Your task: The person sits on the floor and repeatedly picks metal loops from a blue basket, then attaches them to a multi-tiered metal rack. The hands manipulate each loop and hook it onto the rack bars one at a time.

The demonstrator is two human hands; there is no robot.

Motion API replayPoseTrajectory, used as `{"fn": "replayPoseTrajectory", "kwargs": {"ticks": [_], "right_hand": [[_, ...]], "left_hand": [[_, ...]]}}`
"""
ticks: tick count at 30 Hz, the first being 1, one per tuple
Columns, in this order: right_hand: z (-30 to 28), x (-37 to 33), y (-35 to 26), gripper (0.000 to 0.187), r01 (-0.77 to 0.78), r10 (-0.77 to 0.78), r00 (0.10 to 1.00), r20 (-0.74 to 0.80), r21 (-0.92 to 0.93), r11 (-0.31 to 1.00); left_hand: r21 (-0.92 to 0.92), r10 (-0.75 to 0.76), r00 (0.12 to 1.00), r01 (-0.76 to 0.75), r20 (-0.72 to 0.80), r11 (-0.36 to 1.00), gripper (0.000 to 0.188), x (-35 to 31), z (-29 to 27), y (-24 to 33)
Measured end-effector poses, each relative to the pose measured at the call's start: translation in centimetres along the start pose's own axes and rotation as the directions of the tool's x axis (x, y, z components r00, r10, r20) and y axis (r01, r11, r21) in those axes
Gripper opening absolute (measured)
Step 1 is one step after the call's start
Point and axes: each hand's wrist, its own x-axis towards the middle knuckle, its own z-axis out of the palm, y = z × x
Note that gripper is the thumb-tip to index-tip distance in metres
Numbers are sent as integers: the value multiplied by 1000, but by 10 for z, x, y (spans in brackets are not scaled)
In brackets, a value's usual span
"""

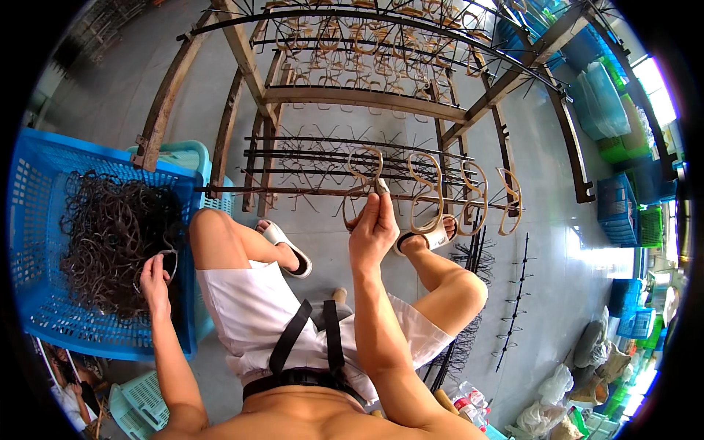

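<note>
My right hand [372, 231] is raised in front of the rack. Its fingers are pinched on a tan figure-eight frame piece [364, 149], shaped like an eyeglass front, beside a horizontal rod [293, 191]. The fingers hide part of its lower loop. Farther right along that rod hang several similar tan frame pieces [438, 194]. At the left, my left hand [154, 282] is over a blue basket [44, 308], with a thin curved piece [174, 262] at its fingertips. Dark curved pieces [110, 242] lie heaped and tangled in the basket.
A brown metal rack [367, 100] stands ahead, filled with hung frame pieces and hooked black rods. Hooked rods [517, 301] lie on the floor at the right. Blue crates [617, 209] line the right side. A pale green basket [139, 403] sits at lower left.
</note>
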Motion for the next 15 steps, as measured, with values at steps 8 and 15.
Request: {"fn": "replayPoseTrajectory", "kwargs": {"ticks": [8, 15], "right_hand": [[-13, 12, 6, 23, -40, 42, 998, -48, 46, 998], [7, -51, -71, 46, 431, -375, 901, 217, -353, 830]], "left_hand": [[-798, -224, 974, 157, 28, 582, 27, 3, -3, 0], [-859, 216, 936, 141, 277, 492, 24, -21, -28, 14]]}}
